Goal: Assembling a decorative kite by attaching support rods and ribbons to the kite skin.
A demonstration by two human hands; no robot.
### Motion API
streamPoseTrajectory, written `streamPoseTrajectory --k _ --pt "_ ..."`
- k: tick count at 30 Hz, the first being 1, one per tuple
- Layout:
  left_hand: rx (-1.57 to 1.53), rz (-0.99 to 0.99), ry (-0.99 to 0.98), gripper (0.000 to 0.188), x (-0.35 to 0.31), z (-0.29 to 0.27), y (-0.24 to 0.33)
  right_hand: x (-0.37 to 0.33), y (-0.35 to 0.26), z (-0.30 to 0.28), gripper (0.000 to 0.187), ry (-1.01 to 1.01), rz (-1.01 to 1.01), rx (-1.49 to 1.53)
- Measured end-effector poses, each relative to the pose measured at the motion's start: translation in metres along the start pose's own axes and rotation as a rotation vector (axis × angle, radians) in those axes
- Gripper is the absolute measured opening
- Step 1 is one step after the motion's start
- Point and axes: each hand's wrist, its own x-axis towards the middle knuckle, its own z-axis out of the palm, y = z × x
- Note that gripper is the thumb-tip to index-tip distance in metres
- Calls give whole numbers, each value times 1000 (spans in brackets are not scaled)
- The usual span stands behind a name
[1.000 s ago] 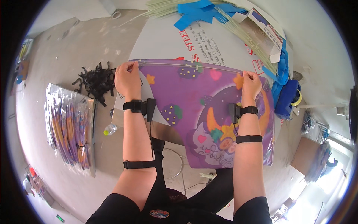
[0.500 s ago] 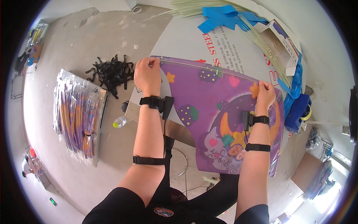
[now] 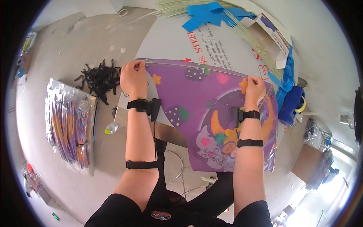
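Note:
A purple printed sheet [image 3: 166,81] with cartoon strawberries, stars and a crescent moon is spread over the near part of the table, its lower part hanging over the edge toward my legs. Along its far edge runs a thin pale rod [image 3: 223,71]. My left hand [image 3: 133,81] pinches the sheet at the far left corner, beside the rod's end. At the right end of the same edge, the fingers of my right hand [image 3: 255,90] are closed on it too. Whether the fingers also grip the rod is hidden. Clear film glints along the sheet's right side.
The white-covered table [image 3: 162,41] bears blue strips [image 3: 206,15], pale thin rods [image 3: 257,47], an open box [image 3: 278,38] and a dark blue tape dispenser [image 3: 291,108]. To the left are black straps [image 3: 100,81], a stack of plastic-wrapped packages [image 3: 70,130] and a bottle [image 3: 111,128].
The whole view has shifted, so table, sheet and arms all appear farther left. Both hands keep their pinch on the sheet's far edge, which looks about the same.

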Motion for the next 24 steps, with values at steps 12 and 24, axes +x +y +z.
streamPoseTrajectory --k 12,24 --pt "-10 -46 -48 16 -1 -3 9 2 0 -2 13 10 15 26" --pt "-21 -53 -49 14 -2 -3 9 0 -5 -4 12 -2 42 35"
